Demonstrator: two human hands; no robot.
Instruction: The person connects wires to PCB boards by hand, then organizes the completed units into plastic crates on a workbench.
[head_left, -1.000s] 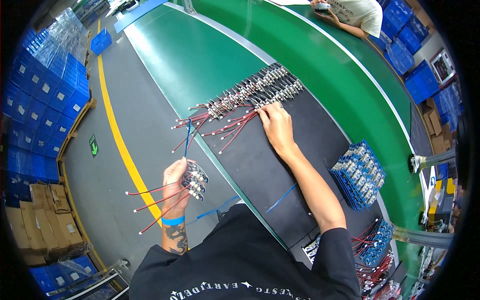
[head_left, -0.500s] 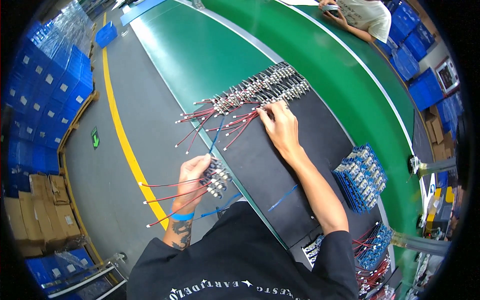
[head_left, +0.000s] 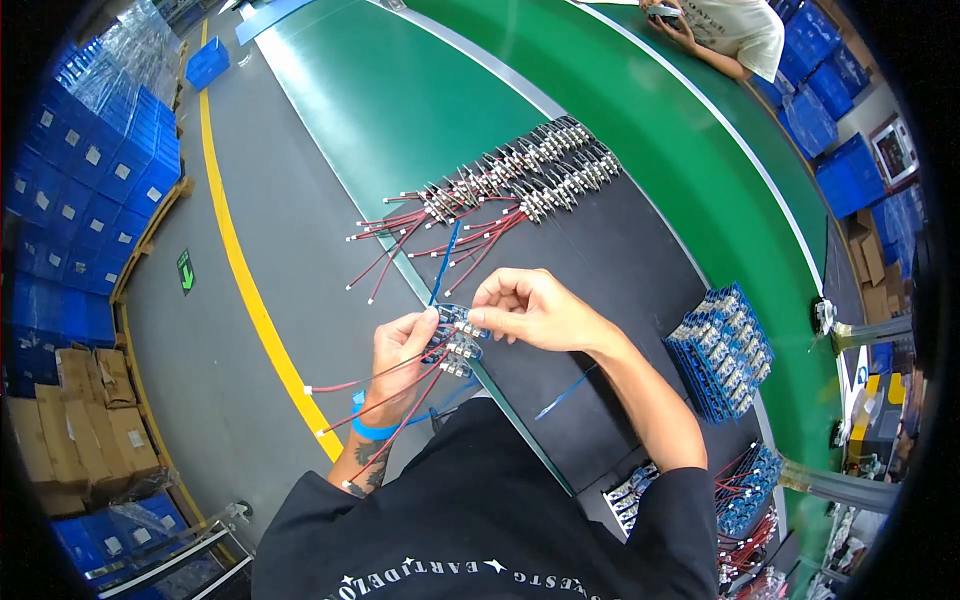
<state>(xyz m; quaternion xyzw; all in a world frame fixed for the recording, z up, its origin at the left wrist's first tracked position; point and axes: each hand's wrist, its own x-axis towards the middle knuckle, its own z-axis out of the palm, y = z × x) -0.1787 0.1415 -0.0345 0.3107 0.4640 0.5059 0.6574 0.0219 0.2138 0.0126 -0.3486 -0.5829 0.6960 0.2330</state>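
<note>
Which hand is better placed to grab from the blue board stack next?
Right, probably. The right hand is on the stack's side and nearer the blue board stack. The left hand is farther off and grips wired boards. Unclear whether the right also grips those.
</note>
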